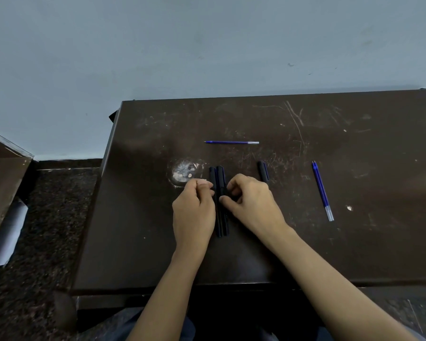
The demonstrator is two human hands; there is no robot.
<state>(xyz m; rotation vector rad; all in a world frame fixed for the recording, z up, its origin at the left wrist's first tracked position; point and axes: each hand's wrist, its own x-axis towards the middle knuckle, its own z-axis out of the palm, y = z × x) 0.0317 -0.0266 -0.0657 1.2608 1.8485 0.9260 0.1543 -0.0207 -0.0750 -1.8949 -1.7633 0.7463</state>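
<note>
Well inside the edges of the scratched dark-brown table (pixel 158 242), left hand (pixel 194 207) and right hand (pixel 251 203) pinch two side-by-side black plastic pens (pixel 222 225).

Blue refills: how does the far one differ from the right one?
The far refill lies crosswise, tip pointing left; the right refill runs nearly front to back, tip away from the person. The far refill sits farther back on the table; the right refill closer in. Both are blue with a clear end, untouched.
</note>
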